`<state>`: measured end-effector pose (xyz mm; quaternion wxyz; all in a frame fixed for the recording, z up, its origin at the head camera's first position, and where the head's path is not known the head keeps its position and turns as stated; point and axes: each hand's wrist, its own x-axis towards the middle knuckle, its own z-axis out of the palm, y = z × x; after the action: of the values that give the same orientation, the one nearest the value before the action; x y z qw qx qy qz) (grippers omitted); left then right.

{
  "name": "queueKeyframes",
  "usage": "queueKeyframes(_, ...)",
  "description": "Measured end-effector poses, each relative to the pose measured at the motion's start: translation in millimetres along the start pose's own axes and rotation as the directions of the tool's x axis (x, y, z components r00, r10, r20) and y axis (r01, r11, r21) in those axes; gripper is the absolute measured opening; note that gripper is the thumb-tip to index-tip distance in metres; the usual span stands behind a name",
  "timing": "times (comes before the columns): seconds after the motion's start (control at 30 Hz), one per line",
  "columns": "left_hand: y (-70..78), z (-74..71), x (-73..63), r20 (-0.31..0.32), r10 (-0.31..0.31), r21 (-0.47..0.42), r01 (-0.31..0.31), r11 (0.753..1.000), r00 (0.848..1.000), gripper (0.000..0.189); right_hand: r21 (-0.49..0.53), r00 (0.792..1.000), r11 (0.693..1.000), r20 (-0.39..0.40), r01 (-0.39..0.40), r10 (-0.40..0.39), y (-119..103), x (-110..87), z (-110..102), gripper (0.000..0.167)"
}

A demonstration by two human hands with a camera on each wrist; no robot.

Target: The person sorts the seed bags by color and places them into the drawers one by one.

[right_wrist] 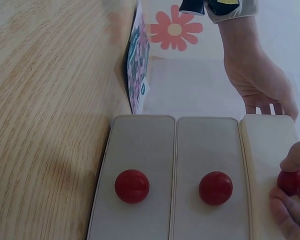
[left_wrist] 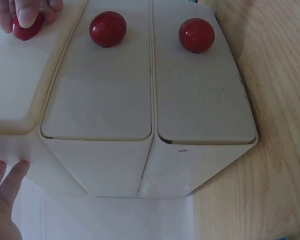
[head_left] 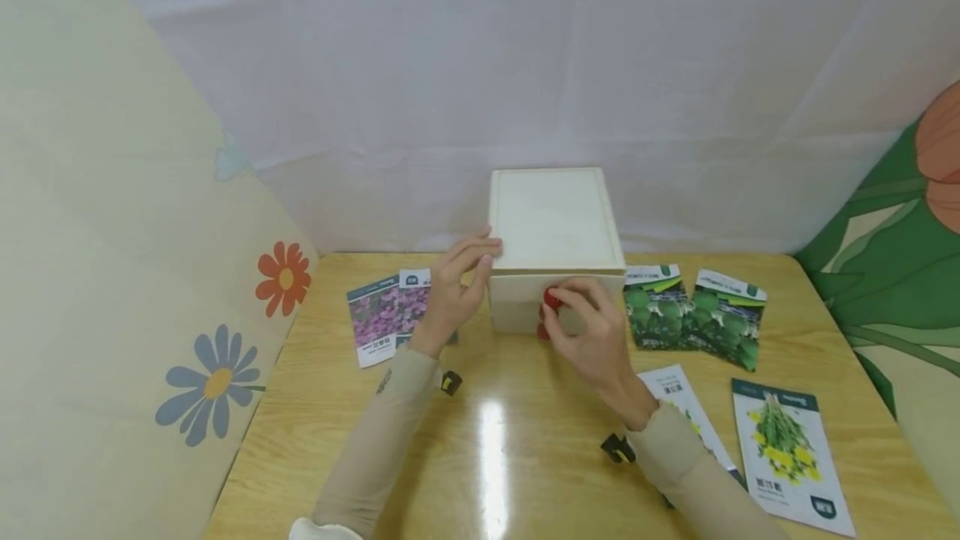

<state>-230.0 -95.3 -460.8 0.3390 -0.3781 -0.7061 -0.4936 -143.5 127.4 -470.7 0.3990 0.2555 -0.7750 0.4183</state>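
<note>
A small white cabinet with three drawers stands against the back of the table. Each drawer front carries a round red knob. My right hand pinches the top drawer's knob between thumb and fingers. That top drawer sticks out slightly past the others. The middle drawer and the bottom drawer sit flush in the cabinet. With its fingers fairly straight, my left hand rests against the cabinet's left side, near the top edge.
Packets with pink flowers lie left of the cabinet, partly behind my left arm. To its right are two green-leaf packets. Nearer the front right lie a yellow-flower packet and another white packet, partly under my right forearm. A white cloth hangs behind.
</note>
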Motion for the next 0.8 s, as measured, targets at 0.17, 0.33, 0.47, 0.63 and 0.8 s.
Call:
queueKeyframes(0.17,0.4,0.8,0.5,-0.008,0.01,-0.016,-0.01,1.0,1.0,0.017,-0.006,1.0,1.0,0.0,0.009,-0.009,-3.5,-1.7,-1.7,0.027)
queueKeyframes(0.33,1.0,0.8,1.0,-0.009,0.008,-0.017,-0.008,1.0,1.0,0.018,0.003,1.0,1.0,0.009,0.006,-0.006,-7.5,-5.0,-3.9,0.026)
queueKeyframes(0.47,0.0,0.4,0.1,-0.013,0.002,-0.014,-0.003,1.0,1.0,0.016,0.01,1.0,1.0,0.012,0.004,-0.004,-10.5,-8.0,-6.0,0.025)
queueKeyframes(0.63,-2.3,1.0,-1.2,-0.016,0.003,-0.016,-0.003,1.0,1.0,0.016,0.01,1.0,1.0,0.008,0.011,-0.011,-13.7,-11.0,-8.0,0.023)
queueKeyframes(0.8,-3.3,1.0,-1.5,-0.017,0.002,-0.026,-0.002,1.0,1.0,0.016,0.012,1.0,1.0,0.006,0.023,-0.023,-17.4,-12.7,-9.1,0.023)
